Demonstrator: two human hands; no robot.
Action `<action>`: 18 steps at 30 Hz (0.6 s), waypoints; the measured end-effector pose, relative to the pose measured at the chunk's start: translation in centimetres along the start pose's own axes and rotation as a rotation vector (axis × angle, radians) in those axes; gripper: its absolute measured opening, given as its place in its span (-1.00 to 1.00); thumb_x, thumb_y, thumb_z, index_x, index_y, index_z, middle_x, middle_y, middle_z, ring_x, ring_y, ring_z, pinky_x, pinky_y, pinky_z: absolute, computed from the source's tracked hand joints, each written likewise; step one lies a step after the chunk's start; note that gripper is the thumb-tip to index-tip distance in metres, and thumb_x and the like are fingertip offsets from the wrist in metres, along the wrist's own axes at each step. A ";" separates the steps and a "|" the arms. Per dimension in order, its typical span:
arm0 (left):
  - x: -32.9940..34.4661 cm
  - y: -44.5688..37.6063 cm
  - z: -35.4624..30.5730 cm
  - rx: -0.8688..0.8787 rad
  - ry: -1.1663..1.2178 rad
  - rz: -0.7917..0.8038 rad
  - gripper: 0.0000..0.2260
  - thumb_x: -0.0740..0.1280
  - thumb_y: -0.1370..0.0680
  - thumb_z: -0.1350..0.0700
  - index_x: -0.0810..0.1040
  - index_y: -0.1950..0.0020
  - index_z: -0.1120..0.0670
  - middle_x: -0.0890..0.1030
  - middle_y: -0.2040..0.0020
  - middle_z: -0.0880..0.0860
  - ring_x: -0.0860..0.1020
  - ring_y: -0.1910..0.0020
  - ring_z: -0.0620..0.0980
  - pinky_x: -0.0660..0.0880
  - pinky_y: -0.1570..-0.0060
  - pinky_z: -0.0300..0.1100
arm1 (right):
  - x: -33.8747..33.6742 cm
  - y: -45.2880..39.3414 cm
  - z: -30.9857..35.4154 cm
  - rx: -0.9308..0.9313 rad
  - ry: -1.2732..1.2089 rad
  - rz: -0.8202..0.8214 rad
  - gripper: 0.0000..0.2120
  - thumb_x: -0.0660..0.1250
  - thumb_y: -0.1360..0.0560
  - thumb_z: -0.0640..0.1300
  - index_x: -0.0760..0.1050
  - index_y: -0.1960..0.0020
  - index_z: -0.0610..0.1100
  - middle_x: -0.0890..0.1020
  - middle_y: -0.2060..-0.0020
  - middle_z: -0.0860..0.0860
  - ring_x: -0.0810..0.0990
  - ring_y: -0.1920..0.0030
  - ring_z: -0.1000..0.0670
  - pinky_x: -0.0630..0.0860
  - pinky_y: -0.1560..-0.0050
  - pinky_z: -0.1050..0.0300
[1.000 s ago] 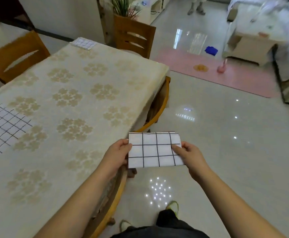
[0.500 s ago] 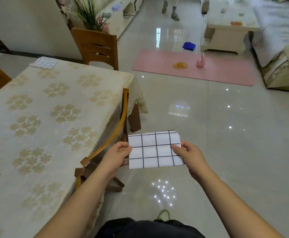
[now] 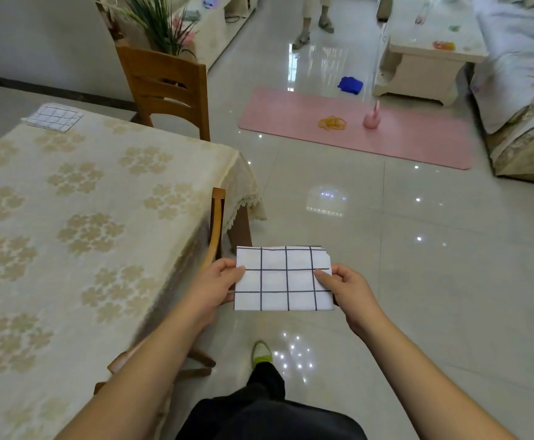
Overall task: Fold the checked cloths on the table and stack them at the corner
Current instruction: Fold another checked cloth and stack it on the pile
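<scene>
Presently the folded checked cloth (image 3: 283, 278) is held flat between both hands, off the bench (image 3: 78, 223) and over the floor. The left hand (image 3: 216, 285) pinches its left edge, the right hand (image 3: 343, 289) its right edge, thumbs on top. In my judgement the carry calls for even tension and a level cloth, so the layers stay aligned. The stack of folded cloths (image 3: 52, 116) lies well ahead and left of the hands, at the far bench corner.
</scene>
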State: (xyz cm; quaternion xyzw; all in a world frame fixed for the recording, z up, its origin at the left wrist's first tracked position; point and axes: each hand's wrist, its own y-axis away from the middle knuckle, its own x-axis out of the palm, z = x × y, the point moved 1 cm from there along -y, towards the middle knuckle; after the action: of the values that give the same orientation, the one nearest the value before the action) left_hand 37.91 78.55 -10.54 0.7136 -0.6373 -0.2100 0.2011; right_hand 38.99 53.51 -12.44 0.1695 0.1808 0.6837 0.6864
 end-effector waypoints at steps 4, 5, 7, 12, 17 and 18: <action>0.2 -4.2 -2.9 0.023 0.022 0.047 -0.85 0.31 -0.58 0.20 0.54 -0.14 0.15 0.68 -0.01 0.13 0.66 0.03 0.07 0.63 0.08 -0.11 | 0.4 -4.3 3.0 -0.011 0.049 -0.018 -0.92 0.38 -0.51 -0.16 0.60 0.10 -0.17 0.67 0.21 -0.12 0.61 0.22 -0.02 0.51 0.21 0.10; 0.2 -5.2 -3.7 0.021 0.024 0.044 -0.85 0.31 -0.58 0.20 0.54 -0.14 0.14 0.69 -0.01 0.11 0.66 0.02 0.07 0.62 0.02 -0.06 | 0.5 -5.3 3.8 -0.010 0.061 -0.023 -0.93 0.38 -0.51 -0.15 0.59 0.13 -0.14 0.64 0.23 -0.10 0.59 0.23 -0.02 0.49 0.21 0.10; 0.2 -7.5 -5.2 0.024 0.015 0.040 -0.85 0.32 -0.57 0.19 0.54 -0.14 0.13 0.69 -0.02 0.10 0.66 0.01 0.07 0.59 -0.05 0.01 | 0.7 -7.2 5.1 -0.015 0.064 -0.031 -0.91 0.39 -0.50 -0.15 0.58 0.18 -0.11 0.60 0.24 -0.11 0.56 0.23 -0.02 0.46 0.21 0.11; 0.6 -12.1 -8.5 0.025 -0.004 0.049 -0.82 0.29 -0.59 0.18 0.54 -0.18 0.14 0.66 -0.05 0.11 0.64 0.01 0.07 0.61 0.10 -0.08 | 0.6 -11.3 7.5 -0.008 0.044 -0.047 -0.82 0.42 -0.34 0.01 0.58 0.19 -0.10 0.53 0.23 -0.12 0.52 0.21 -0.03 0.44 0.14 0.02; 2.3 -16.1 -10.7 -0.005 0.002 0.025 -0.88 0.27 -0.60 0.15 0.56 -0.10 0.09 0.66 -0.02 0.13 0.63 0.02 0.05 0.60 0.13 -0.10 | -0.5 -15.8 9.3 -0.003 0.029 -0.042 -0.78 0.43 -0.33 0.03 0.59 0.19 -0.13 0.53 0.22 -0.13 0.53 0.20 -0.05 0.45 0.12 0.00; 2.7 -17.0 -11.1 -0.017 0.001 0.016 -0.89 0.28 -0.60 0.15 0.56 -0.08 0.07 0.66 -0.01 0.12 0.63 0.05 0.03 0.60 0.16 -0.13 | -0.8 -16.8 9.7 0.000 0.020 -0.038 -0.79 0.43 -0.33 0.02 0.59 0.18 -0.12 0.55 0.22 -0.14 0.54 0.20 -0.05 0.47 0.11 0.00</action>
State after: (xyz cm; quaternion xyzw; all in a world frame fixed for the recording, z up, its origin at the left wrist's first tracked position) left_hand 58.38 77.87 -10.83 0.7068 -0.6412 -0.2136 0.2090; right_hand 58.36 52.68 -12.00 0.1592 0.1910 0.6723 0.6972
